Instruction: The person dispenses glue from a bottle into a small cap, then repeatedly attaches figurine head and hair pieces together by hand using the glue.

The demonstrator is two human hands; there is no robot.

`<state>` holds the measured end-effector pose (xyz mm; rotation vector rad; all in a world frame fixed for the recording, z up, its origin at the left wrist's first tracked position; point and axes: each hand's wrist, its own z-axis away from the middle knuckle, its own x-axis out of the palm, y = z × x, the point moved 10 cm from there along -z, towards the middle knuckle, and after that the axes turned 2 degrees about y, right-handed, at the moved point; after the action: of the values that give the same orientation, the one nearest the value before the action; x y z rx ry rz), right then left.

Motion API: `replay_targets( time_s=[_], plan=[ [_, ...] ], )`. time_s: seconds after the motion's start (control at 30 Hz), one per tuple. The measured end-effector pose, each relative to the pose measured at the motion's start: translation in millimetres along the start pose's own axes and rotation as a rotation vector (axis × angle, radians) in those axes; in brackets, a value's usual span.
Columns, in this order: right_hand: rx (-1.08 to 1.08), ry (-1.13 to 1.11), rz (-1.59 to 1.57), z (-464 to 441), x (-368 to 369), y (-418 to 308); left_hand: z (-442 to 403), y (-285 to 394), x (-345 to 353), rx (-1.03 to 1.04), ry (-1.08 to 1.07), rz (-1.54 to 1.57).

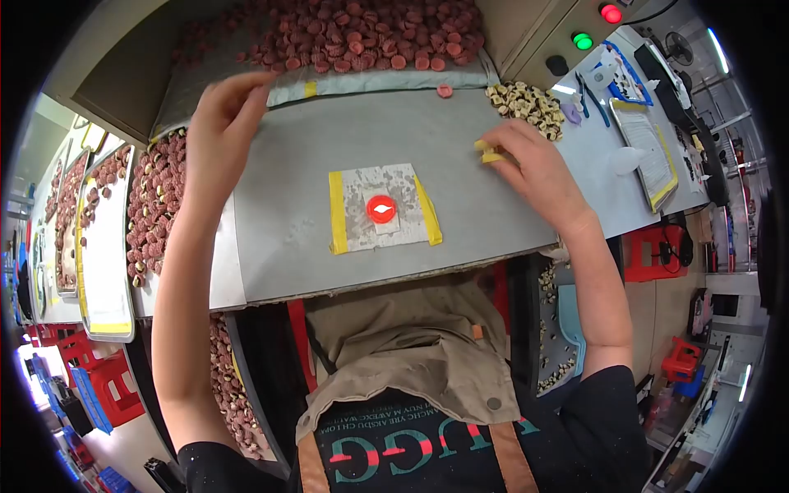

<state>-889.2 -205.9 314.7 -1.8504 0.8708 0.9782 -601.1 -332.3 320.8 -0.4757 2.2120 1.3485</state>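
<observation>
My left hand (223,127) is raised over the left part of the grey work surface, by the near edge of a heap of pinkish-red ridged cups (353,41). Its thumb and fingertips come together; whatever they may hold is too small to tell. On the right, my right hand (538,172) has yellow wraps on its fingertips, which are pinched near a pile of small cream-and-dark pieces (526,107). I cannot make out what is in the pinch. Between the hands, a round red holder (381,209) with a white shape at its centre sits on a spotted board (362,234) taped down with yellow strips.
One loose pink cup (445,91) lies at the back. Trays of reddish pieces (156,205) line the left side. Right of me are a white tray (645,152) and tweezers (593,99). A green light (582,41) and a red light (611,13) are on the machine frame.
</observation>
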Motion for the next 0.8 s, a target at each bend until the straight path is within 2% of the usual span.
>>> replay_targets(
  time_s=[0.07, 0.1, 0.17, 0.23, 0.3, 0.4, 0.5, 0.6, 0.8],
  plan=[
    [0.013, -0.102, -0.088, -2, 17, -2, 37, -1, 7, -0.292, -0.088, 0.359],
    [0.018, -0.153, -0.131, -3, 26, -4, 56, 1, 15, -0.396, -0.027, 0.623],
    [0.014, -0.079, -0.183, -5, 36, -5, 91, 4, 37, -0.513, -0.075, 0.998],
    [0.014, -0.038, -0.215, -6, 40, -8, 121, 10, 59, -0.646, -0.131, 1.205],
    [0.028, -0.024, -0.219, -4, 36, -11, 137, 19, 72, -0.669, -0.132, 1.321],
    [0.181, -0.049, -0.294, -1, 23, -8, 149, 23, 83, -0.696, -0.125, 1.422],
    [0.189, -0.117, -0.26, -2, 20, -7, 151, 25, 91, -0.702, -0.143, 1.539],
    [-0.031, -0.139, -0.003, -9, 21, -25, 152, 26, 91, -0.706, -0.156, 1.561],
    [0.035, -0.183, 0.024, -18, 25, -30, 154, 24, 88, -0.707, -0.156, 1.673]
  ],
)
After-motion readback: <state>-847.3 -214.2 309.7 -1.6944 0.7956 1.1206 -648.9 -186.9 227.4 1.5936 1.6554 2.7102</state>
